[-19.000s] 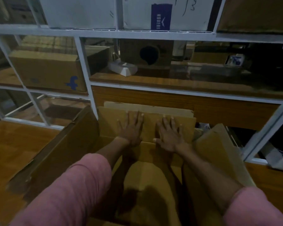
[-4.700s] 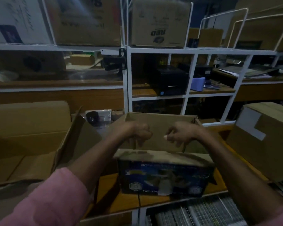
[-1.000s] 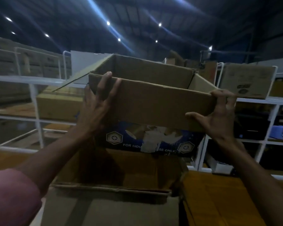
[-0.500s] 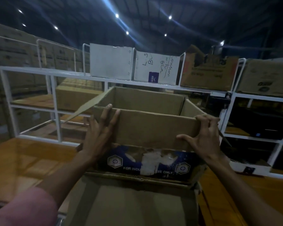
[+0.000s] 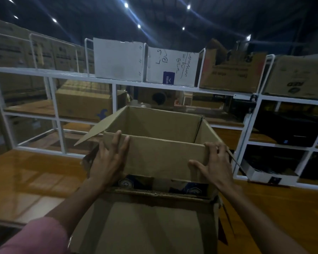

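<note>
Hands on cardboard: from my remote station I saw the left hand (image 5: 108, 160) pressed flat against the near left corner of the open printed carton (image 5: 160, 158). Its fingers were straight and pointed up, the tips reaching the rim. The right hand (image 5: 215, 162) gripped the near right corner, with its fingers hooked over the top edge and its thumb splayed across the front wall.

The carton looked empty as far as I could see. Its blue-printed base sat at the mouth of a larger brown carton (image 5: 151, 222) on the wooden bench (image 5: 26, 180), before white wire shelving (image 5: 116, 99). I could not tell whether the base rested there or hung free. One loose flap (image 5: 99, 129) jutted out to the left. Both forearms ran forward and slightly inward, the left one in a pink sleeve.

I judged the step to be seating the smaller carton in the larger one. To do it well I would keep the base level, squeeze evenly so the flat left palm could not slip, match the corners to the outer walls, and keep the flap off the rim.
</note>
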Demonstrator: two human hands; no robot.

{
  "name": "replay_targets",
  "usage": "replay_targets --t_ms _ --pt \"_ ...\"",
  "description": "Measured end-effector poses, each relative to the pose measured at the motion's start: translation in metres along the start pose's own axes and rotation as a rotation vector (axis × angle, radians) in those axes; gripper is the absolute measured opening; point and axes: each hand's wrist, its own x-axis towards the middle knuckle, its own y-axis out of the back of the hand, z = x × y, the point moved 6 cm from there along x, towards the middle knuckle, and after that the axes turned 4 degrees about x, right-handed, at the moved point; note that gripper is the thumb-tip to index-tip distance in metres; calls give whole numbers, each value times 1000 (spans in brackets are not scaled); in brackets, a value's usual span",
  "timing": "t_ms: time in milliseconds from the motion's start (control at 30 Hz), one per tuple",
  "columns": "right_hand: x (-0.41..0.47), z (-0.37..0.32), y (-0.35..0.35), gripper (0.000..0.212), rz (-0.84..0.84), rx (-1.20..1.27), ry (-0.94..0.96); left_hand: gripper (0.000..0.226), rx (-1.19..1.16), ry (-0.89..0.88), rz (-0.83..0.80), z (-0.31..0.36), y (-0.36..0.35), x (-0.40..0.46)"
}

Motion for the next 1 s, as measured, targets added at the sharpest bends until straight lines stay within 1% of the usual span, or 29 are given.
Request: replay_targets --t_ms 100,233,300,400,500,567,600,667,767,867,1000 --pt "-2 -2 -10 65 -72 15 -24 146 -3 22 -87 -7 -5 -4" --pt "-3 -4 -12 57 -92 33 -92 148 -27 11 -154 -9 6 -3" --pt "-4 1 -16 56 -130 18 -125 148 -28 -5 -215 -8 5 -3" --pt "-17 22 -32 57 -215 -35 -180 148 15 -17 -393 -7 -16 -11" --pt "-33 36 -47 56 -264 -105 -208 148 39 3 -601 -6 -40 -24" --pt "-40 40 -57 51 -318 -138 -204 139 51 7 -716 -5 -48 -30" --pt "-44 41 -61 49 -337 -140 -196 132 50 -3 -745 -5 -51 -31" --pt "-49 43 -70 50 -372 -145 -185 121 41 -30 -750 -3 -56 -32" --pt "-53 44 -77 50 -385 -166 -181 109 76 -50 -705 1 -63 -35" --pt "-53 44 -77 52 -392 -175 -166 101 94 -48 -636 4 -64 -39" --pt "-58 46 -79 53 -429 -158 -149 96 56 -12 -564 8 -70 -44"
